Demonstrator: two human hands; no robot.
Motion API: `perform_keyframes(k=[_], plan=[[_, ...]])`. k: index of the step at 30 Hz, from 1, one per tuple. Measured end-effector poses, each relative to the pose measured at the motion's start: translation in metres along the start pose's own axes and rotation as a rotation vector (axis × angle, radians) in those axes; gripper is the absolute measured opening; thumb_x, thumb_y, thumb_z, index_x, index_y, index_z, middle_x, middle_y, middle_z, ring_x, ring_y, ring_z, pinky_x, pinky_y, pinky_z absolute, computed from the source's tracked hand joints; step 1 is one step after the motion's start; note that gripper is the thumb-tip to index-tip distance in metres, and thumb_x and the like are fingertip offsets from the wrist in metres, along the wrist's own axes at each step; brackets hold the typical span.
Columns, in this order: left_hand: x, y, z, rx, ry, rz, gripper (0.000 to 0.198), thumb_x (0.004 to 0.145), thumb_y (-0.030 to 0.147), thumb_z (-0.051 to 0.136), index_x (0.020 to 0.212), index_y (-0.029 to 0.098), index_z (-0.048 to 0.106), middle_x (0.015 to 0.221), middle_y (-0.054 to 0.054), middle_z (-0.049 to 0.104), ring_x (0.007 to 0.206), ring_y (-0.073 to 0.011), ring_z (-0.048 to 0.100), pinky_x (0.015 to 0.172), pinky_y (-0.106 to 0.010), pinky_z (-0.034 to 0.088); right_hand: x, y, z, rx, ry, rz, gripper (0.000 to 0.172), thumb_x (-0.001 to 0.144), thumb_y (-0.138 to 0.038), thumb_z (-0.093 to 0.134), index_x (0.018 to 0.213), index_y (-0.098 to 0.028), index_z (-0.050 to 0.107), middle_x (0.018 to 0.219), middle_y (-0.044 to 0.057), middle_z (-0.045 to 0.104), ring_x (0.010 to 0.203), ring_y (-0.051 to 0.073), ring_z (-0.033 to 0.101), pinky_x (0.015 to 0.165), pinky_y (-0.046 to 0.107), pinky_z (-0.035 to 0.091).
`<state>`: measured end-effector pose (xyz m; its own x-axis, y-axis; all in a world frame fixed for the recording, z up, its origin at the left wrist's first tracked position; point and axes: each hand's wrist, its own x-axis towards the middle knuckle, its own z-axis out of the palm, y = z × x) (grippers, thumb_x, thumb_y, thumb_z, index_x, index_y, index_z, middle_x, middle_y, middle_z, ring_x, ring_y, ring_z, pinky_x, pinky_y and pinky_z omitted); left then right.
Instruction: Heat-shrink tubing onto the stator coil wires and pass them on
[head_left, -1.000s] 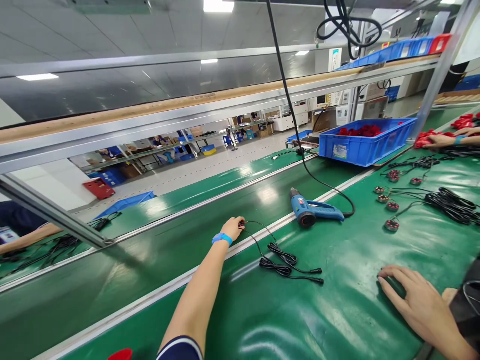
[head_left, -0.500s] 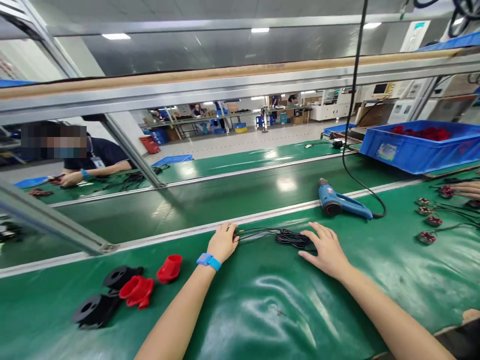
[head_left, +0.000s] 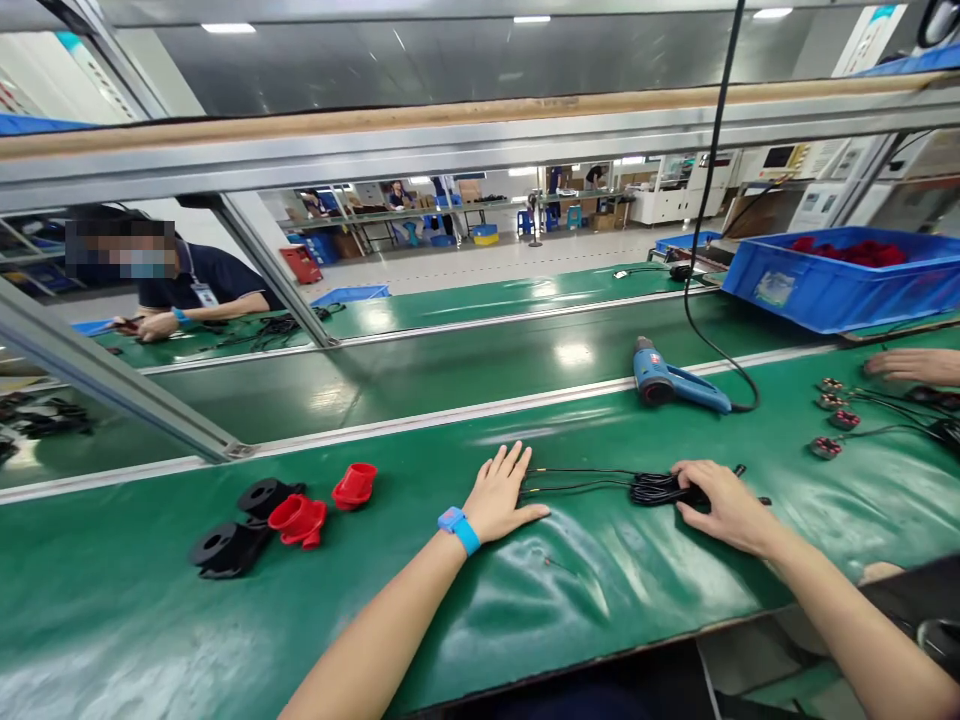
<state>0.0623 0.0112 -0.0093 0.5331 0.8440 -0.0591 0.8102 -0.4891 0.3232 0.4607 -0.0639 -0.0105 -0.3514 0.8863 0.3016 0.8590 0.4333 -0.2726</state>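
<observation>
A thin black cable (head_left: 592,478) lies stretched across the green mat (head_left: 525,620), ending in a coiled bundle (head_left: 654,489) on the right. My left hand (head_left: 501,496), with a blue wristband, rests flat with fingers spread, its fingertips beside the cable's loose wire ends. My right hand (head_left: 721,503) is curled over the right side of the bundle and grips it against the mat.
A blue heat gun (head_left: 673,381) with a hanging cord lies beyond the cable. Two red caps (head_left: 301,520) and black round parts (head_left: 225,548) sit at left. A blue bin (head_left: 832,285) of red parts, small wired parts (head_left: 827,446) and a co-worker's hand (head_left: 909,365) are at right. A person (head_left: 196,290) works across the belt.
My right hand came from the mat's near edge onto the cable bundle and drew it rightward, straightening the cable. My left hand let go of the wire ends and flattened.
</observation>
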Motion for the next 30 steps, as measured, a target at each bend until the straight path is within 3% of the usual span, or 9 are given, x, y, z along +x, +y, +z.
perform_keyframes(k=[4, 7, 9, 12, 14, 19, 24, 26, 30], plan=[[-0.004, 0.037, 0.012, -0.066, -0.003, -0.016, 0.104, 0.084, 0.073, 0.056, 0.159, 0.019, 0.01, 0.165, -0.014, 0.007, 0.152, -0.037, 0.005, 0.122, -0.056, 0.016, -0.037, 0.025, -0.013, -0.092, 0.089, 0.033, 0.02, 0.087, -0.039, 0.044, 0.091, -0.021, 0.051, 0.128, 0.011, 0.055, 0.121, 0.033, 0.048, 0.096, 0.052, 0.039], [-0.008, 0.041, 0.015, -0.085, 0.067, 0.001, 0.102, 0.085, 0.067, 0.062, 0.158, 0.019, 0.01, 0.165, -0.014, 0.009, 0.152, -0.0361, 0.006, 0.122, -0.056, 0.016, -0.048, 0.032, -0.012, -0.12, 0.143, 0.037, 0.026, 0.091, -0.041, 0.04, 0.098, -0.019, 0.053, 0.133, 0.014, 0.051, 0.125, 0.033, 0.046, 0.1, 0.053, 0.038], [-0.012, 0.036, 0.013, -0.091, 0.164, 0.088, 0.1, 0.08, 0.062, 0.072, 0.156, 0.021, 0.021, 0.163, -0.015, 0.018, 0.151, -0.0359, 0.011, 0.121, -0.055, 0.02, -0.049, 0.031, -0.01, -0.159, 0.175, 0.01, 0.029, 0.094, -0.042, 0.039, 0.103, -0.018, 0.053, 0.135, 0.015, 0.049, 0.125, 0.033, 0.046, 0.1, 0.052, 0.04], [-0.018, 0.026, 0.004, -0.083, 0.274, 0.22, 0.06, 0.078, 0.052, 0.079, 0.126, 0.023, 0.059, 0.143, -0.012, 0.046, 0.136, -0.0327, 0.038, 0.113, -0.049, 0.035, -0.047, 0.03, -0.009, -0.223, 0.208, -0.038, 0.031, 0.095, -0.042, 0.039, 0.106, -0.018, 0.054, 0.137, 0.014, 0.047, 0.123, 0.032, 0.048, 0.098, 0.05, 0.042], [-0.021, 0.021, -0.003, -0.079, 0.263, 0.262, 0.03, 0.083, 0.045, 0.077, 0.102, 0.023, 0.068, 0.12, -0.008, 0.057, 0.116, -0.0259, 0.051, 0.101, -0.042, 0.044, -0.047, 0.029, -0.01, -0.229, 0.212, -0.038, 0.03, 0.095, -0.04, 0.039, 0.103, -0.018, 0.056, 0.135, 0.014, 0.048, 0.121, 0.033, 0.049, 0.097, 0.05, 0.043], [-0.023, 0.017, -0.013, -0.098, 0.19, 0.277, 0.02, 0.087, 0.041, 0.072, 0.095, 0.022, 0.069, 0.104, -0.005, 0.058, 0.093, -0.0202, 0.051, 0.084, -0.034, 0.044, -0.052, 0.03, -0.019, -0.165, 0.19, 0.023, 0.025, 0.091, -0.032, 0.037, 0.084, -0.019, 0.057, 0.121, 0.014, 0.057, 0.116, 0.036, 0.05, 0.097, 0.054, 0.041], [-0.029, 0.027, -0.013, -0.036, 0.127, 0.324, 0.024, 0.087, 0.044, 0.073, 0.092, 0.021, 0.067, 0.104, -0.004, 0.059, 0.093, -0.0206, 0.051, 0.08, -0.033, 0.041, -0.06, 0.027, -0.028, -0.087, 0.1, 0.119, 0.029, 0.094, -0.03, 0.031, 0.079, -0.022, 0.054, 0.086, 0.012, 0.06, 0.079, 0.029, 0.058, 0.076, 0.047, 0.046], [-0.031, 0.033, -0.012, -0.005, 0.121, 0.346, 0.022, 0.088, 0.04, 0.072, 0.091, 0.02, 0.064, 0.102, -0.003, 0.061, 0.092, -0.0203, 0.053, 0.079, -0.033, 0.039, -0.061, 0.026, -0.028, -0.072, 0.031, 0.218, 0.032, 0.095, -0.036, 0.033, 0.075, -0.023, 0.054, 0.078, 0.011, 0.06, 0.072, 0.028, 0.059, 0.07, 0.043, 0.047], [-0.033, 0.038, -0.012, 0.002, 0.142, 0.299, 0.017, 0.089, 0.032, 0.071, 0.089, 0.019, 0.059, 0.095, -0.002, 0.063, 0.088, -0.0194, 0.055, 0.078, -0.033, 0.039, -0.057, 0.025, -0.023, -0.101, -0.04, 0.478, 0.044, 0.089, -0.055, 0.034, 0.072, -0.024, 0.06, 0.083, 0.013, 0.066, 0.083, 0.034, 0.065, 0.071, 0.042, 0.05]])
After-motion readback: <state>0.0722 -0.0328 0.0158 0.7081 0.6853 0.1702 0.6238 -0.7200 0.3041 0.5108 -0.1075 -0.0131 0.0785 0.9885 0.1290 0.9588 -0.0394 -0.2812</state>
